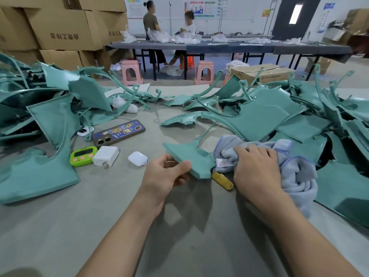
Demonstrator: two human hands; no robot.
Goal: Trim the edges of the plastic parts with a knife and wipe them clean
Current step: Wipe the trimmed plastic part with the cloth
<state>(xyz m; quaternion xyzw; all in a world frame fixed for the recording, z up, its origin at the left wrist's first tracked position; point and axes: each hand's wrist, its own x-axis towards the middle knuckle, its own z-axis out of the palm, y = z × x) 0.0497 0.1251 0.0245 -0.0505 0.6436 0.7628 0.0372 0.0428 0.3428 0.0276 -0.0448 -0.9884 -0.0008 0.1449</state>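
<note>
A teal plastic part [191, 156] is pinched at its near edge by the left grip [164, 173], thumb on top. Right of the part, a blue cloth [299, 172] is clutched by the curled right grip [257, 166]. A yellow knife [222, 179] is laid just below the part; bare bench [179, 226] is seen nearer.

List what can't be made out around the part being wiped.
- Yellow knife, head view: its far end lies under the teal plastic part; blade unseen.
- Right hand: fingertips buried in the blue cloth.
- Part's right edge: covered by that cloth.
- Green timer: display too small to read.
</note>
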